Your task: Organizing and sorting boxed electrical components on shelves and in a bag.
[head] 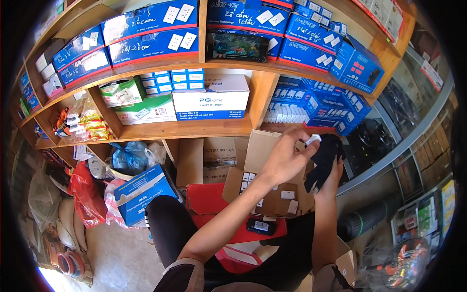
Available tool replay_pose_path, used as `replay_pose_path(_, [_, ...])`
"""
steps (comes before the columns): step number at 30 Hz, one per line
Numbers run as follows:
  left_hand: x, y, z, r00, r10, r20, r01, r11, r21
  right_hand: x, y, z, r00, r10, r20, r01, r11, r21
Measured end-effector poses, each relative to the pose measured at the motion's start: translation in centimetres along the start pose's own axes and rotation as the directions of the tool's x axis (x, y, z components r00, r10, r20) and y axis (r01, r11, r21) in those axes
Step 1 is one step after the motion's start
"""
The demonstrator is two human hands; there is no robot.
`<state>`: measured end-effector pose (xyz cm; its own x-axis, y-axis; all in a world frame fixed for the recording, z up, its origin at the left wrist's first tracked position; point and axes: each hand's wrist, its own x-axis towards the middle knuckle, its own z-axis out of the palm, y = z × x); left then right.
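Observation:
Between the thumb and fingers of my left hand (286,157) is a small white plastic piece (314,139), probably an electrical switch or socket module. My right hand (336,177) grips a crumpled black cloth (324,158), held up just beside the piece. Below both hands lies an open cardboard box (270,210) with several similar white modules (288,195) inside. My left forearm hides part of this box. A black item bearing a barcode label (261,226) rests on a red surface (233,228) in front of the box.
Wooden shelves (226,127) hold blue MPE boxes (153,51), a white PGhome carton (211,100) and a phone (237,45) with a lit screen. To the left are a blue carton (142,197) and a red plastic bag (85,197). A glass case's metal edge (383,164) curves along the right.

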<state>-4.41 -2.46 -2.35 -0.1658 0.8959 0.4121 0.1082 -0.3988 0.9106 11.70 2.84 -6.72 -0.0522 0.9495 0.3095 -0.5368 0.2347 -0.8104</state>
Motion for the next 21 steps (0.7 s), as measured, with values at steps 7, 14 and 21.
replay_pose_path(7, [0.2, -0.9, -0.2, 0.996, -0.064, 0.064, 0.062, 0.997, 0.040, -0.4, 0.2, -1.0, 0.992, 0.034, 0.118, 0.008, 0.942, -0.336])
replay_pose_path(14, [-0.1, 0.6, -1.3, 0.965, -0.195, 0.178, 0.159, 0.967, 0.197, -1.4, -0.5, 1.9, 0.872, -0.189, 0.451, 0.383, 0.838, -0.389])
replay_pose_path(21, [0.2, -0.4, -1.4, 0.961, -0.178, 0.213, 0.208, 0.969, -0.130, -0.8, -1.9, 1.2, 0.751, -0.170, 0.638, 0.359, 0.916, -0.179])
